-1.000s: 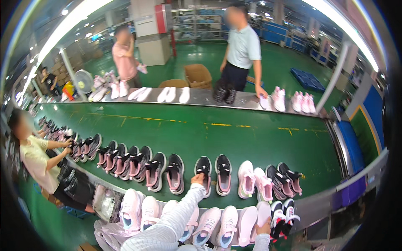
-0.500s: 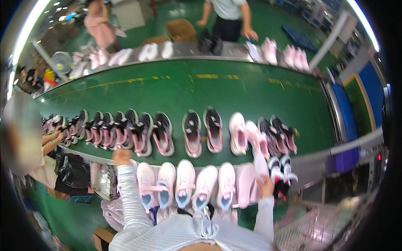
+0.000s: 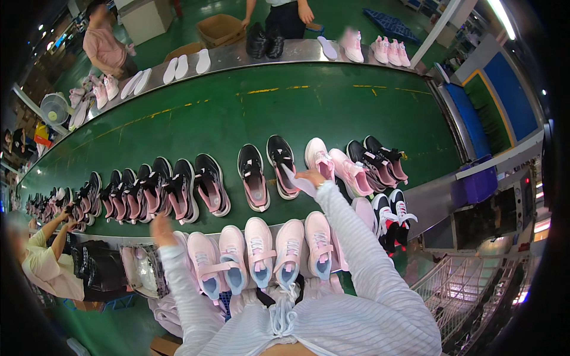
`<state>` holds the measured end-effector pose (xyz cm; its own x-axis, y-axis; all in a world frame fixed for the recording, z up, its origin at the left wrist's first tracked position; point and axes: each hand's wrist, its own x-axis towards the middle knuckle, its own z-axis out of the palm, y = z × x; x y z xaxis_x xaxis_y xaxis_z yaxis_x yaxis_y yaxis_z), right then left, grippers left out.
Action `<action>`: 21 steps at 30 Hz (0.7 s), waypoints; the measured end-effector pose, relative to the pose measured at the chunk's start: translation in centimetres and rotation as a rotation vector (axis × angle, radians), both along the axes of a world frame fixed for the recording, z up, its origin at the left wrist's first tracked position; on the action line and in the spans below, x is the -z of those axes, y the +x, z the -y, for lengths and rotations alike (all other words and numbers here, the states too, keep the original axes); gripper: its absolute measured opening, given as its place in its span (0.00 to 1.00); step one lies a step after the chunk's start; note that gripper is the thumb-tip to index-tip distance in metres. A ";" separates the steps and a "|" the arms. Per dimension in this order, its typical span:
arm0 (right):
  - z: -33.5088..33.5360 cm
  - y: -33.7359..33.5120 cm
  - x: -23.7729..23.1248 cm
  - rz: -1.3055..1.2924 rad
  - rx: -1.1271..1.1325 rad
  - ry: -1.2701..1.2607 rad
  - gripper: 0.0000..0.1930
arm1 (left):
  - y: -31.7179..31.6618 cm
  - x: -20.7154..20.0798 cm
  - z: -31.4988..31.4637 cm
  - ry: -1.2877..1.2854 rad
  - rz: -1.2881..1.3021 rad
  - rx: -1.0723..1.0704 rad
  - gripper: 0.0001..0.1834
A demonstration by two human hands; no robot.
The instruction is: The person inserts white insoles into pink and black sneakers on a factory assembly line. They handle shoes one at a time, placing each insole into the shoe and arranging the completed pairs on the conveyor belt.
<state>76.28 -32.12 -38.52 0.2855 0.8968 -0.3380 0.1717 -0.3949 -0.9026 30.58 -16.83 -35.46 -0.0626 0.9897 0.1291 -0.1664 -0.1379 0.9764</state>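
Note:
My right hand [image 3: 313, 176] grips a pale pinkish insole [image 3: 304, 187] over the green belt, between a black-and-pink sneaker [image 3: 278, 152] and a pale pink sneaker [image 3: 316, 149]. The insole's tip overlaps the black sneaker's opening in the picture. A second pale pink sneaker [image 3: 351, 169] is just to the right. My left hand [image 3: 161, 231] is smeared by motion at the belt's near edge, below the row of black-and-pink sneakers [image 3: 178, 187]; its fingers cannot be made out. Between my arms, pale pink sneakers with blue linings [image 3: 259, 237] line the near ledge.
Black-white-red sneakers [image 3: 389, 216] and more pale insoles [image 3: 363, 212] lie on the near ledge, right. A metal shelf [image 3: 231, 58] across the belt bears insoles, sneakers and black shoes. Co-workers stand beyond it and at left. A wire cart [image 3: 451, 285] is at lower right.
My right hand has moved left and away from me, from the insoles on the near ledge to above the belt, carrying an insole. My left hand is lower in the picture; the view has shifted.

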 end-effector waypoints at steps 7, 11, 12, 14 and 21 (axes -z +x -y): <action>-6.4 -8.0 -2.7 0.620 0.145 -0.411 0.13 | 29.6 2.1 1.2 0.604 -0.776 0.546 0.26; -7.4 -8.8 -1.9 0.736 0.208 -0.453 0.09 | 33.1 3.6 -0.5 0.227 -1.032 0.589 0.19; -7.6 -8.5 -1.2 0.733 0.216 -0.463 0.09 | 33.3 3.5 -0.2 0.240 -1.034 0.609 0.19; -8.3 -8.2 0.0 0.807 0.312 -0.403 0.09 | 32.9 2.9 0.0 0.236 -1.029 0.631 0.21; -10.4 -7.1 3.7 0.868 0.013 -0.259 0.16 | 31.8 3.8 0.2 0.173 -0.982 0.652 0.23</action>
